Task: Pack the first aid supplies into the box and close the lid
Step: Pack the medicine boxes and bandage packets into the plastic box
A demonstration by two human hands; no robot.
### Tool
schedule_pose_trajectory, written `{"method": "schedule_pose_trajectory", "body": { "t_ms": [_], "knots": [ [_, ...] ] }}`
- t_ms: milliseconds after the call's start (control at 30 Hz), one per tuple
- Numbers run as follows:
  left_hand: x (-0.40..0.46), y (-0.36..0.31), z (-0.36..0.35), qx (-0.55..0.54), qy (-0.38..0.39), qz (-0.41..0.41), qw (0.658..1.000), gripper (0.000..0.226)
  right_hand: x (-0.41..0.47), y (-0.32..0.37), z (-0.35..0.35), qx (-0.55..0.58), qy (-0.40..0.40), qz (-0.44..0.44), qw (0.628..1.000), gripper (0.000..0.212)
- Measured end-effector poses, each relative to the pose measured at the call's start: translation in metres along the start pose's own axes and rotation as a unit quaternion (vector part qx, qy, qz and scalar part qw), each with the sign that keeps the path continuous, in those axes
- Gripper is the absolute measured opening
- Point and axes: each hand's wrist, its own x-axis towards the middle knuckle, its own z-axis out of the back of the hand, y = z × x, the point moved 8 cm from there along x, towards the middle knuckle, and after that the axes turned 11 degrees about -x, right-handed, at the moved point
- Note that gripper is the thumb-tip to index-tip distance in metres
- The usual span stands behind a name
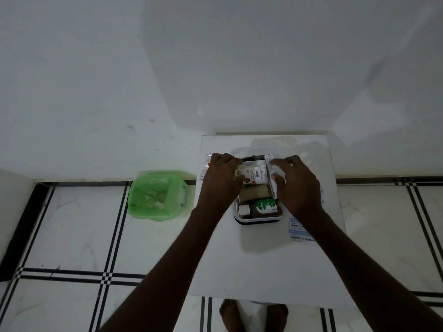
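A clear plastic box (257,220) with a dark base stands on the white table (259,264). Inside lie a brown Dettol bottle (262,207) with a green label, a tan bandage roll (254,192) and a pack of cotton buds (254,174). My left hand (219,182) grips the left end of the cotton bud pack over the box. My right hand (297,185) holds a white carton (273,168) upright against the box's right side. Antiseptic bandage packets (298,232) lie on the table right of the box, partly under my right forearm.
A bin lined with a green bag (157,196) stands on the tiled floor left of the table. White packets (206,161) lie on the table behind my left hand. A wall rises just beyond the table. My bare feet (254,315) show under the near edge.
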Motion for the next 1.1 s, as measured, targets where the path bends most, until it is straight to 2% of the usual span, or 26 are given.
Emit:
{"method": "schedule_pose_trajectory", "body": {
  "t_ms": [133, 367, 433, 500, 533, 600, 633, 700, 767, 833, 933, 1100],
  "knots": [
    [0.003, 0.001, -0.003, 0.003, 0.013, 0.005, 1.000, 0.037, -0.007, -0.004, -0.013, 0.005, 0.038, -0.024, 0.999, 0.037],
    [0.004, -0.001, -0.006, 0.020, 0.025, 0.001, 0.999, 0.042, -0.021, 0.001, -0.018, -0.031, -0.022, -0.018, 0.999, 0.040],
    [0.000, -0.003, -0.002, 0.013, 0.012, 0.001, 1.000, 0.042, -0.021, 0.002, -0.006, -0.004, -0.074, 0.002, 0.997, 0.034],
    [-0.005, -0.004, 0.009, -0.005, -0.031, 0.000, 0.999, 0.037, -0.028, -0.004, 0.014, 0.036, -0.152, -0.012, 0.988, 0.025],
    [-0.007, -0.003, 0.015, -0.016, -0.064, 0.005, 0.998, 0.033, -0.032, -0.014, 0.022, 0.047, -0.179, -0.046, 0.982, 0.022],
    [-0.013, 0.009, 0.028, -0.033, -0.137, 0.029, 0.990, 0.026, -0.039, -0.042, 0.019, 0.039, -0.177, -0.139, 0.974, 0.017],
    [-0.018, 0.018, 0.031, -0.043, -0.168, 0.046, 0.984, 0.022, -0.043, -0.060, 0.008, 0.022, -0.141, -0.188, 0.972, 0.018],
    [-0.026, 0.040, 0.029, -0.054, -0.193, 0.091, 0.975, 0.018, -0.054, -0.089, -0.023, -0.020, -0.029, -0.269, 0.963, 0.041],
    [-0.031, 0.062, 0.016, -0.028, -0.163, 0.130, 0.978, 0.019, -0.063, -0.099, -0.042, -0.072, 0.039, -0.280, 0.956, 0.069],
    [-0.032, 0.085, 0.001, 0.022, -0.114, 0.163, 0.980, 0.028, -0.066, -0.098, -0.050, -0.106, 0.044, -0.270, 0.956, 0.082],
    [-0.026, 0.110, -0.015, 0.065, -0.068, 0.209, 0.973, 0.049, -0.064, -0.098, -0.053, -0.083, 0.032, -0.274, 0.958, 0.086],
    [-0.015, 0.122, -0.015, 0.051, -0.090, 0.272, 0.957, 0.058, -0.058, -0.104, -0.056, -0.011, 0.011, -0.277, 0.961, 0.096]
  ]
}}
